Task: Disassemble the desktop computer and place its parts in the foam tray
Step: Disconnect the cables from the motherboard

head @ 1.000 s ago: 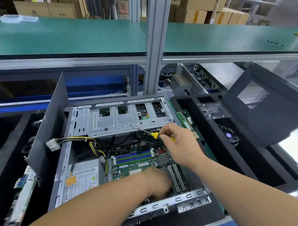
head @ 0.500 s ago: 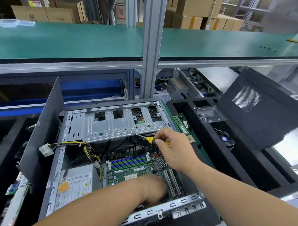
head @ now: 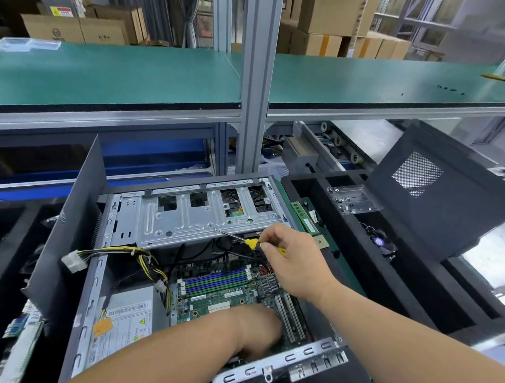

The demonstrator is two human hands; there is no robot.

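The gray desktop computer (head: 128, 283) lies open, green board showing. The black foam tray (head: 365, 273) sits right beside it.

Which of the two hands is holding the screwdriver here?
The right hand pinches the yellow-handled screwdriver; the left hand rests down on the motherboard, no tool visible.

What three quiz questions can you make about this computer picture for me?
1. True or false: the right hand holds a screwdriver with a yellow handle.
2. Where is the left hand? A) on the green shelf B) down on the motherboard inside the case C) in the foam tray
3. What colours are the wires that run to the white plug?

Key: 1 true; 2 B; 3 yellow and black.
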